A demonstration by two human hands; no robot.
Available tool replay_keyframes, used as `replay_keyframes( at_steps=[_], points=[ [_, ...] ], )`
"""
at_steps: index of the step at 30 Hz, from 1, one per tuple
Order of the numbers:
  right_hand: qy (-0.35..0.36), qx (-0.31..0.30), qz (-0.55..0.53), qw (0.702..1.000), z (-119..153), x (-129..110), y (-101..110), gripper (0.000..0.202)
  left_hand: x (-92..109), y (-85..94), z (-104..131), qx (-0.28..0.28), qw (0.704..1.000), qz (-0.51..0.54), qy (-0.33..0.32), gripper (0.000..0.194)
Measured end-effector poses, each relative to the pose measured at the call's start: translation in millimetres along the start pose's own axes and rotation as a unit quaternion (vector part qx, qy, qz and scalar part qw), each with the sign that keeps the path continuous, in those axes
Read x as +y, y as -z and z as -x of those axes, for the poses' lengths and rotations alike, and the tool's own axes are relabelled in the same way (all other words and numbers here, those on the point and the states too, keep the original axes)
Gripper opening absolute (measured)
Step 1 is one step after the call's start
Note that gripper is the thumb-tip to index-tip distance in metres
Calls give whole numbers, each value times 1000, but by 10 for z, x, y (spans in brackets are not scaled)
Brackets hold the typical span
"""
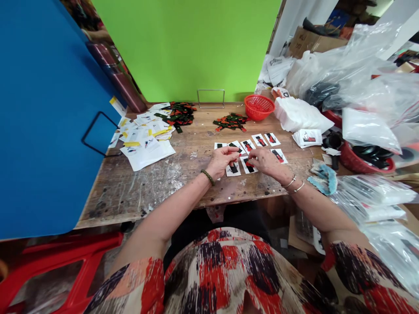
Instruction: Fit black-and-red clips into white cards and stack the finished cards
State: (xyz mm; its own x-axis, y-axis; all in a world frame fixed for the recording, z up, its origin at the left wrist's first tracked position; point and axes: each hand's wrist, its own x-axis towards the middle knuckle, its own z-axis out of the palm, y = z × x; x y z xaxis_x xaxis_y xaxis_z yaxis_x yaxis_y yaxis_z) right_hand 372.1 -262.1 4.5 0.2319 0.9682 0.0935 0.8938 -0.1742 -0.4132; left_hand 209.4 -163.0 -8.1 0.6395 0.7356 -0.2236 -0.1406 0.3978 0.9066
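Note:
Small white cards (271,139) lie in two rows on the wooden table, several bearing a black strip with a red piece on it. My left hand (221,162) is over the left end of the rows, its fingers pinched with a bit of red showing at the tips. Just right of it, my right hand (266,161) reaches down to a front-row card (249,169) with a black strip. Its fingers are closed, and red shows at their tips above the strip. Both hands partly cover nearby cards.
Behind the cards lie a pile of dark green and red strips (231,121) and a red basket (259,107). A larger strip pile (179,114) and loose printed papers (147,155) lie left. Stacked cards (308,138), a blue cloth (323,178) and plastic bags (369,122) crowd the right.

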Motion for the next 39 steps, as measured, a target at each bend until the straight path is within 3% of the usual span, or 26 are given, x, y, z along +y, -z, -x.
replay_keyframes(
  at_steps=[2, 5, 7, 13, 17, 20, 23, 28, 33, 37, 39],
  points=[
    [-4, 16, -93, 995, -26, -102, 11, 15, -2, -5, 5, -1, 1000, 1, -8, 15],
    [-45, -7, -251, 967, -103, -251, -16, 24, 12, 0, 6, -9, 1000, 13, -5, 14],
    [-47, -5, -288, 957, -173, -315, -63, 22, 30, 19, -3, -12, 1000, 21, 8, 13],
    [7, 1, -249, 969, -420, -326, -178, 13, 128, 156, -80, 0, 997, 61, 39, 7],
    [-61, 21, -238, 969, -591, -231, -196, 9, 229, 310, -177, 13, 996, 65, 62, 12],
    [-113, 47, -157, 980, -669, -142, -266, 6, 276, 430, -248, 43, 994, 82, 63, 18],
    [-119, 47, -67, 989, -671, -86, -367, 7, 282, 499, -278, 31, 991, 108, 77, 20],
    [-42, 92, 19, 995, -659, -123, -360, 10, 281, 484, -224, -4, 985, 144, 91, 27],
    [58, 92, -105, 988, -737, -420, -261, 28, 314, 398, -134, -41, 977, 185, 97, 33],
    [101, 116, -154, 976, -766, -702, -279, 8, 373, 352, -94, -65, 974, 203, 77, 31],
    [105, 112, -209, 966, -789, -765, -275, 7, 405, 387, -105, -68, 977, 191, 68, 32]
  ],
)
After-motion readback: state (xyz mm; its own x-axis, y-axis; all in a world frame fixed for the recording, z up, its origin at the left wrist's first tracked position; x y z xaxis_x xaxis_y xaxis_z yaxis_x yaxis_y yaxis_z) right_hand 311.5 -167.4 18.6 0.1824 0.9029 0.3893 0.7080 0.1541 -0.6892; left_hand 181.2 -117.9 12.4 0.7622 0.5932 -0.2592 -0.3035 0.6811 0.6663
